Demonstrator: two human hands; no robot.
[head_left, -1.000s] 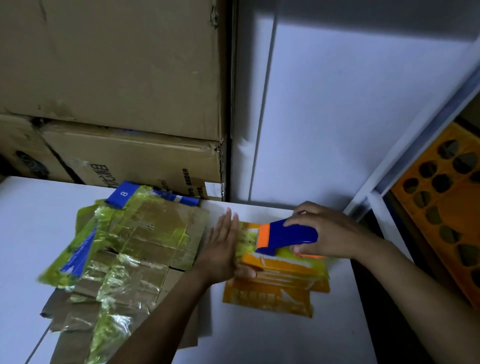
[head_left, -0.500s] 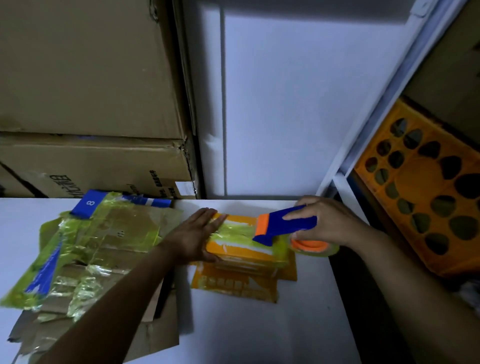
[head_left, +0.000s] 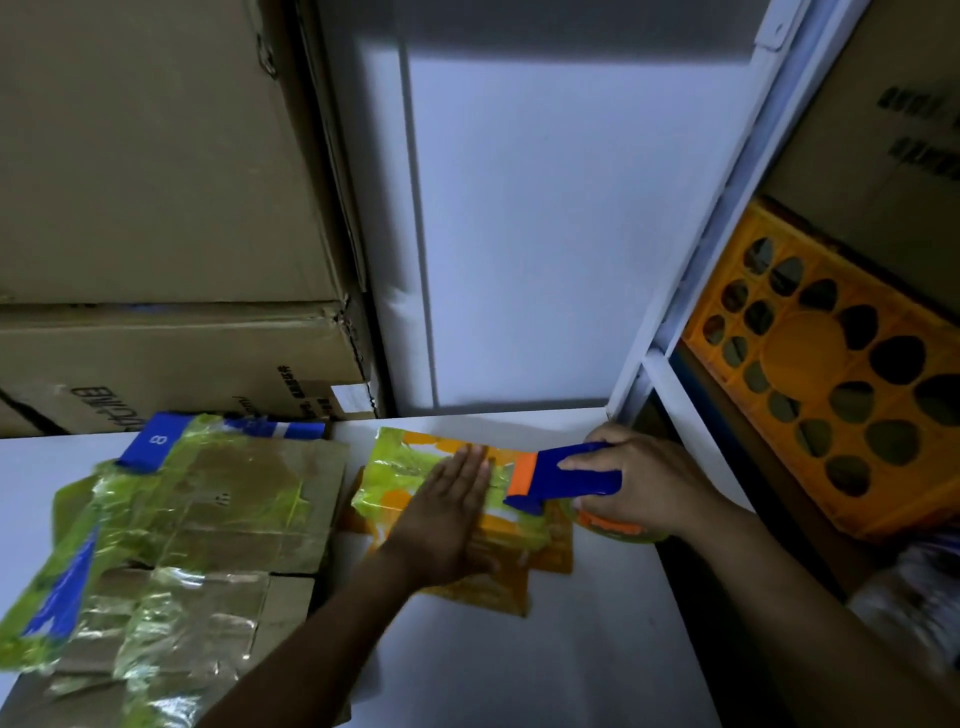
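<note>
An orange, tape-wrapped cardboard box (head_left: 410, 467) is being pressed by the flat, straight-fingered left hand (head_left: 448, 517); a blue-and-orange plastic tape dispenser (head_left: 563, 475) is being gripped by the right hand (head_left: 647, 483).

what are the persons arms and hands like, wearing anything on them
Both arms are bare: no sleeve shows on the left forearm or right forearm. The left hand and right hand wear no gloves; no watch, band or ring shows in the dim light.
</note>
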